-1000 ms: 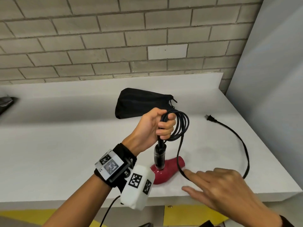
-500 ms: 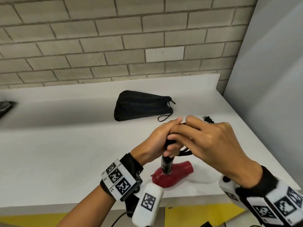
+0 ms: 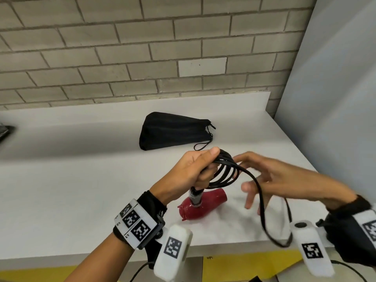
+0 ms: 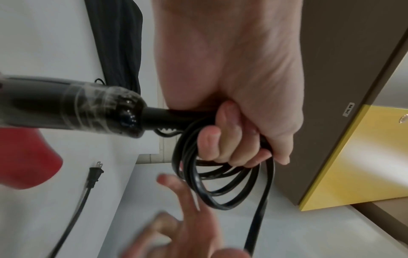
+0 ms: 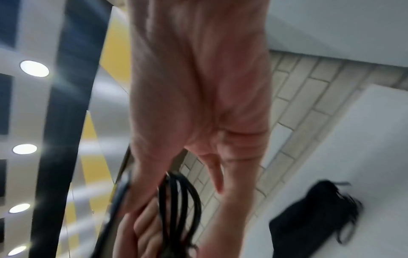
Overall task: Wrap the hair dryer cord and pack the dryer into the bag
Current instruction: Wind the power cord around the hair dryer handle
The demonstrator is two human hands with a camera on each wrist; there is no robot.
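Your right hand (image 3: 270, 180) comes off your left hand (image 3: 189, 174), fingers spread, dragging the cord (image 3: 262, 202) in another loop.

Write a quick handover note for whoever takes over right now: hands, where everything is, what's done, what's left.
Left hand grips the dryer handle and the cord coils.
Right hand is open, fingers spread, with the loose cord draped across it.
Red hair dryer stands nose-down on the counter.
Plug lies on the counter, unwrapped.
Black bag lies behind, not yet packed.
Left: wrap the tail, bag the dryer.
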